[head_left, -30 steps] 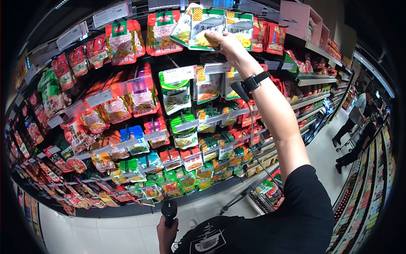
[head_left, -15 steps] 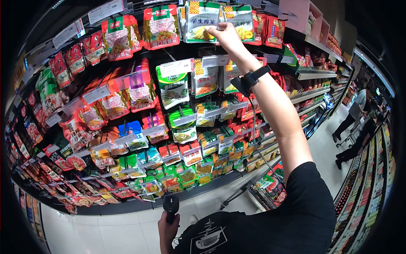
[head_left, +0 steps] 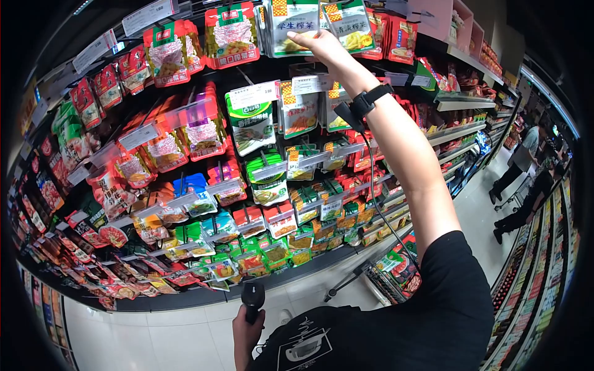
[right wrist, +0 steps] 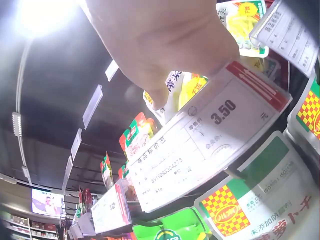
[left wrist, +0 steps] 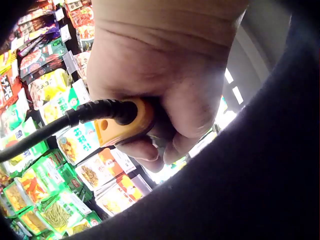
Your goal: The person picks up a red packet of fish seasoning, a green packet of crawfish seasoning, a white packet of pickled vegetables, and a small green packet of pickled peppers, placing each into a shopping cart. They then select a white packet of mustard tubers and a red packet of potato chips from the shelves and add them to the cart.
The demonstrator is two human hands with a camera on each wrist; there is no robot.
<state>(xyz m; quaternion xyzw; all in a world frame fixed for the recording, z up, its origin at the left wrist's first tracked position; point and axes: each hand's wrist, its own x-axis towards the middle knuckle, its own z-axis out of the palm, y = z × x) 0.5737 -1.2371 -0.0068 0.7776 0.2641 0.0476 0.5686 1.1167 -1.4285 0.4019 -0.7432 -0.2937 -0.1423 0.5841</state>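
Supermarket aisle, hanging wall of sealed pouches. Right hand (head_left: 325, 46) at the top row, thumb laid across the front of a white-green pouch (head_left: 296, 17), pinching its edge; the other fingers go behind, hidden. Pouch printed with yellow food; it hangs in line between a red pouch (head_left: 230, 37) to its left and a second white-green pouch (head_left: 351, 26), slightly tilted, just to its right. Price tag (right wrist: 212, 132) below the hand reads 3.50. One row down, a green-white pouch (head_left: 250, 127) shows dark green shreds on its front.

Left hand (head_left: 247, 337), low in front of the body, fingers wrapped round a black-and-yellow scanner (head_left: 253, 295), cable running from its yellow end. Wire cart (head_left: 375, 285) near the shelf foot carries red and green packs (head_left: 402, 267).
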